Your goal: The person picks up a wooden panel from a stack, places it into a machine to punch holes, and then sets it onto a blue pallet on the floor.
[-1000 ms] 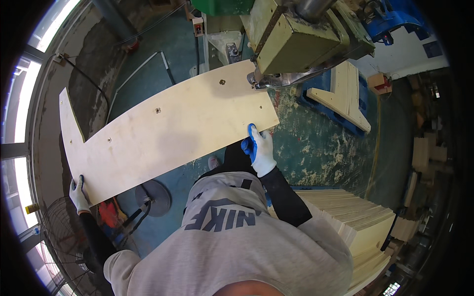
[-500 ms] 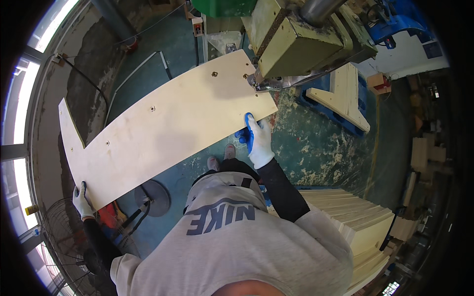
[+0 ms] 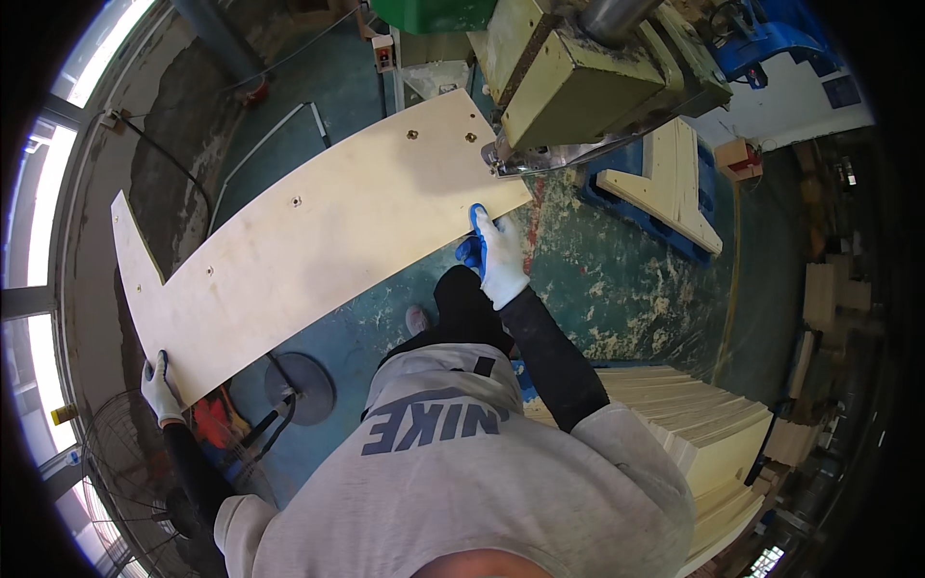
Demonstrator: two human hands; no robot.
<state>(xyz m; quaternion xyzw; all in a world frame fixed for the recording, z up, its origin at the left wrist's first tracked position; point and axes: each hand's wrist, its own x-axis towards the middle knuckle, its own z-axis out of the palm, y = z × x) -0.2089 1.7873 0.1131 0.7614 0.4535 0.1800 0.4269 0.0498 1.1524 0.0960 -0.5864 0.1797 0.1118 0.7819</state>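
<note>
I hold a long, curved plywood panel [image 3: 328,246] with a pointed prong at its far left. Several small metal inserts or holes dot its face. My right hand [image 3: 499,258], in a white glove with blue-coated fingers, is closed on the near edge toward the right end, thumb on top. At the lower left corner my left hand [image 3: 162,388], gloved too, grips the edge with its thumb on the face. The panel's right end lies at the metal nose [image 3: 496,159] of a green press machine [image 3: 578,96], which partly hides that end.
Cut wooden pieces [image 3: 665,183] lie on a blue pallet at the right. A stack of plywood parts [image 3: 703,433] stands beside me at the lower right. At the lower left are a wire fan [image 3: 116,472] and a round stand base [image 3: 306,388]. Wood dust speckles the green floor [image 3: 617,289].
The panel's right end has moved slightly left and away from me, my right hand with it. My right leg has come forward and up, its shoe now hidden. The left hand has barely moved.
</note>
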